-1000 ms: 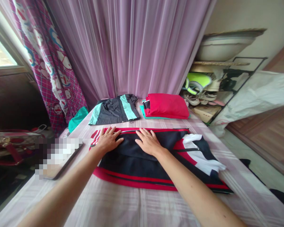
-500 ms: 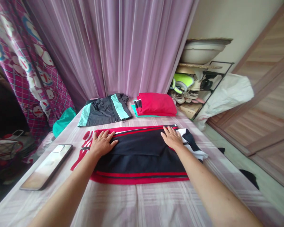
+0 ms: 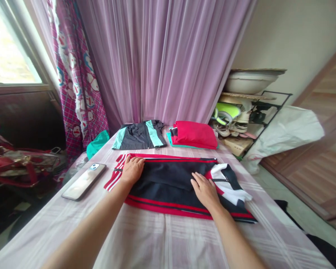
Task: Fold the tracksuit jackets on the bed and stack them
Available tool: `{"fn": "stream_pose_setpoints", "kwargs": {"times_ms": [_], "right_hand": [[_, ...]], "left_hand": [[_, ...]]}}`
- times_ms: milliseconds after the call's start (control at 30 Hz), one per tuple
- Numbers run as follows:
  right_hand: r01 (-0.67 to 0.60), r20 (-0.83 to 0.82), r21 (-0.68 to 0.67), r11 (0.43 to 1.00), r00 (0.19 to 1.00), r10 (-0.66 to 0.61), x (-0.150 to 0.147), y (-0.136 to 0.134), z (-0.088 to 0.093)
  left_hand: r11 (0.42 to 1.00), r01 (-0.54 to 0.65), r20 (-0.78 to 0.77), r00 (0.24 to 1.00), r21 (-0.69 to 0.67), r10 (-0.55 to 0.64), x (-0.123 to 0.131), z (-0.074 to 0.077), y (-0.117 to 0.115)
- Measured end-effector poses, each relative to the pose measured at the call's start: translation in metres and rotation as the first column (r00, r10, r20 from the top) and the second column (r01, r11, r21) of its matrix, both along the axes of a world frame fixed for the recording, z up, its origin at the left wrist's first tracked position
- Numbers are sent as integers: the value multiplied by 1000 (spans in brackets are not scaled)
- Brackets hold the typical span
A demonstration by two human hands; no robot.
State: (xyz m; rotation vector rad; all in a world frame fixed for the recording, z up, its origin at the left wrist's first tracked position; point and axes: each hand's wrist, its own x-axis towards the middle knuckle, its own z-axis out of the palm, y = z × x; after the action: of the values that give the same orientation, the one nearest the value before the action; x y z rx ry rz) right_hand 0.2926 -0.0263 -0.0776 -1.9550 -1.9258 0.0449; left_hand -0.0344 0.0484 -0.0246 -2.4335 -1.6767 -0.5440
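Spread flat before me is a folded dark track garment (image 3: 168, 181) with red edging stripes. Red cloth with white stripes (image 3: 114, 177) sticks out at its left end, and a white and dark part (image 3: 226, 185) shows at the right. My left hand (image 3: 132, 170) rests on the garment's upper left corner, palm down, its fingers fairly close together. Near the right end, my right hand (image 3: 206, 189) lies on the dark cloth with fingers outstretched. Neither hand lifts any fabric.
A phone (image 3: 84, 182) lies left on the checked bed cover (image 3: 145, 239). Behind are a folded grey and turquoise garment (image 3: 138, 135) and a red folded stack (image 3: 196, 134). A shoe rack (image 3: 264, 123) and white bag (image 3: 291, 130) stand right; purple curtains (image 3: 156, 59) hang behind.
My right hand has moved from the garment's far edge toward its middle. The left hand's fingers have drawn closer together. The view has tilted up, bringing a window in at left.
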Motion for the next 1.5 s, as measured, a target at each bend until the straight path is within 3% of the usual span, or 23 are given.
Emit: {"fn": "stream_pose_setpoints", "kwargs": {"times_ms": [167, 300, 400, 533, 733, 933, 1100, 1267, 1500], "right_hand": [[-76, -159, 136, 988, 982, 98, 8, -14, -4], [9, -259, 110, 994, 966, 20, 9, -16, -1], [0, -332, 78, 997, 943, 26, 11, -17, 1], [-20, -373, 85, 996, 926, 50, 14, -20, 2], [-46, -338, 116, 992, 938, 83, 14, -19, -1], [-104, -163, 136, 985, 979, 126, 26, -26, -7], [-20, -4, 187, 982, 1000, 21, 42, -41, -12], [89, 46, 200, 976, 994, -100, 52, -53, -14], [85, -24, 164, 983, 996, -83, 58, -54, -14]], "left_hand": [[972, 235, 89, 968, 15, -235, 47, 1, -44], [888, 451, 109, 890, -86, -442, 108, -7, -78], [890, 421, 94, 907, -174, -411, 139, -11, -85], [924, 310, 84, 951, -225, -299, 153, -11, -81], [924, 310, 118, 950, -224, -290, 148, -12, -80], [905, 393, 120, 919, -165, -377, 119, -30, -101], [953, 293, 134, 950, -75, -282, 77, -39, -122], [989, 126, 188, 976, -71, -111, 39, -34, -120], [990, 112, 266, 960, -84, -86, 24, -35, -115]]}}
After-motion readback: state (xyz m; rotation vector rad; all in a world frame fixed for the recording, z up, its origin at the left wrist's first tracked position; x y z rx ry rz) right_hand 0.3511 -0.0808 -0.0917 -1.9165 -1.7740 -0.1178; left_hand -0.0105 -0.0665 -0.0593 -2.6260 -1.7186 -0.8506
